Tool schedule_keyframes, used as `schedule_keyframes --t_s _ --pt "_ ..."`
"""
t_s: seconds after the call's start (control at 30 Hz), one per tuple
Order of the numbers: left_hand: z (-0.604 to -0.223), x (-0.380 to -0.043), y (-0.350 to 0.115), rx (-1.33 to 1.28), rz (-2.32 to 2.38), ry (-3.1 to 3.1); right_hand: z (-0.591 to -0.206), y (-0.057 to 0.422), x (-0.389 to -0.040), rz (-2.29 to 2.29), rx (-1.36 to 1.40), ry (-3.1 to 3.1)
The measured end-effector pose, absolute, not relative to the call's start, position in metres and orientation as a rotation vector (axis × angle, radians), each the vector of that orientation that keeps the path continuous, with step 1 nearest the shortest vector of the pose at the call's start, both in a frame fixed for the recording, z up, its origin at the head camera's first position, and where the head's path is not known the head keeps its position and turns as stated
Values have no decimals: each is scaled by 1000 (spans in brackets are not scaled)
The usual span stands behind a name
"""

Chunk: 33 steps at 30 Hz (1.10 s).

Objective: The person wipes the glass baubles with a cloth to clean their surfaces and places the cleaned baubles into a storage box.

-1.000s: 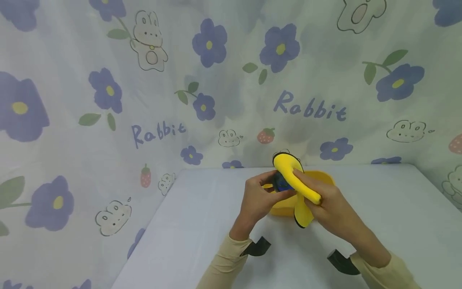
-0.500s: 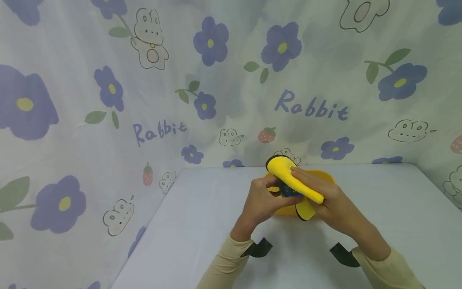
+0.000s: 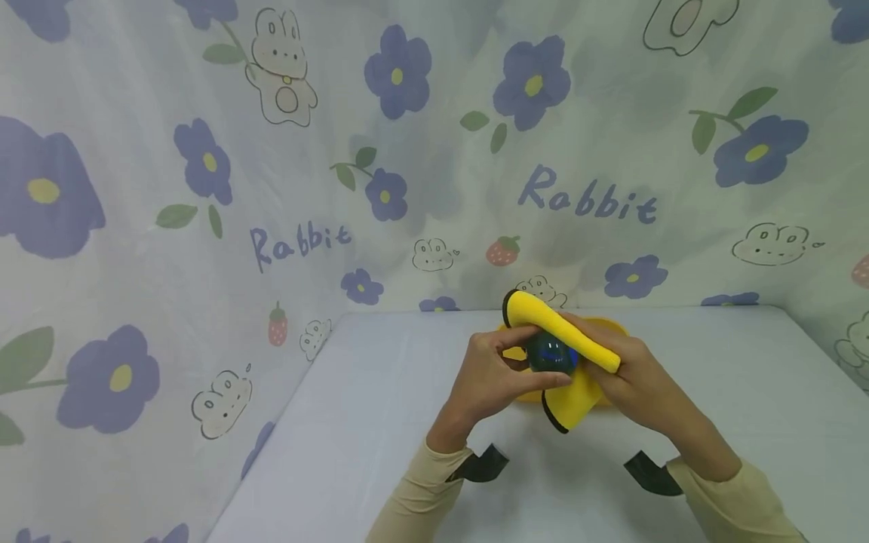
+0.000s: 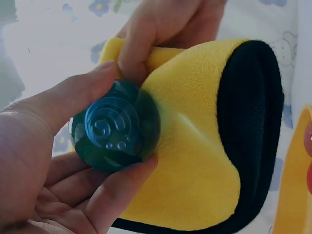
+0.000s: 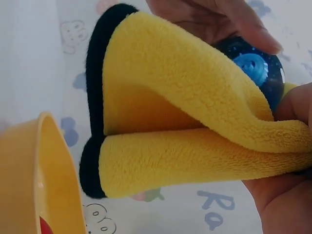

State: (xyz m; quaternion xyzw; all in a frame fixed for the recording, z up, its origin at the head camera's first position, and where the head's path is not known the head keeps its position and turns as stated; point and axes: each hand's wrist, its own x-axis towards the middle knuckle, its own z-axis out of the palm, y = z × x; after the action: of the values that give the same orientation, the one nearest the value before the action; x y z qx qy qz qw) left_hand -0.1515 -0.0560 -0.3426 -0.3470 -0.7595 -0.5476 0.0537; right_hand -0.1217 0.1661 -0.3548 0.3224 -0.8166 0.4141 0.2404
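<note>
My left hand point(image 3: 485, 381) pinches a dark translucent ball point(image 3: 550, 353) between thumb and fingers. Inside the ball point(image 4: 109, 124) shows a blue spiral shape, seen clearly in the left wrist view. A yellow plush cloth point(image 3: 575, 400) with black edging is bunched in my right hand point(image 3: 631, 381), which grips it beside the ball. In the right wrist view the folded cloth point(image 5: 161, 156) fans out leftward and touches or overlaps the ball point(image 5: 263, 68). Some of my right fingers are hidden by the cloth.
Behind the hands, on the white table point(image 3: 339, 422), stands a yellow tub point(image 3: 611, 327). Red round things point(image 4: 309, 170) show at its edge in the left wrist view. A curtain point(image 3: 434, 151) with flowers and rabbits hangs behind the table.
The ball has come more into view between the left fingers. The cloth's top has tilted, and its lower corner has swung left and down. Both hands stay close together.
</note>
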Motion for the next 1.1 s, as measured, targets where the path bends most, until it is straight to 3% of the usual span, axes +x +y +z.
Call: schedule_keyframes --t_s 0.7,1.1 --pt "-346 -150 -51 -927 -2010 -1993 -355 154 -111 1185 802 -2251" --pt "-349 -152 -51 -830 -1974 -2035 -348 150 -103 1220 739 -2308"
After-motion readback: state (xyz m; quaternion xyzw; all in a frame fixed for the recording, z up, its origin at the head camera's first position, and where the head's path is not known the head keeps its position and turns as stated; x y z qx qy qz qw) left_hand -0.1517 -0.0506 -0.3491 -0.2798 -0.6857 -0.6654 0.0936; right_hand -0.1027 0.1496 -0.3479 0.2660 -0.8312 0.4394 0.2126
